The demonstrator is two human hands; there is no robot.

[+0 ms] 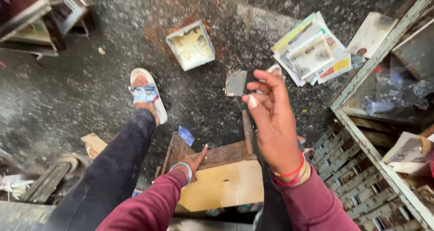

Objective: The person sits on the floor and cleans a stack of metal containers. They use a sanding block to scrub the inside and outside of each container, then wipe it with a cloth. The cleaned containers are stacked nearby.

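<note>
Head view. The person was seated above a dark, dusty floor (81,91), looking down past the knees. The left hand (195,161) rested on the top edge of a small wooden stool (221,177) that stood directly below, between the legs; the fingers lay flat and extended against the wood, the thumb raised, and nothing was clasped in them. A pale bangle (183,168) sat on that wrist above a maroon sleeve (149,204).

The right hand (273,118) was lifted in the air above the stool's right side, back of the hand to the camera, fingers loosely curled and partly open. Whether anything small lay inside the curl could not be told. Red thread bands (291,173) circled that wrist.

The left foot wore a white sandal (151,98) with a blue strap, planted on the floor ahead of the stool. Further out lay a shallow square tray (191,46) ringed by reddish dust, a small flat metal piece (236,83) just beyond the raised fingers, and a stack of printed papers (312,50) to the right. A pale-framed wooden rack (384,50) stood along the right edge.
</note>
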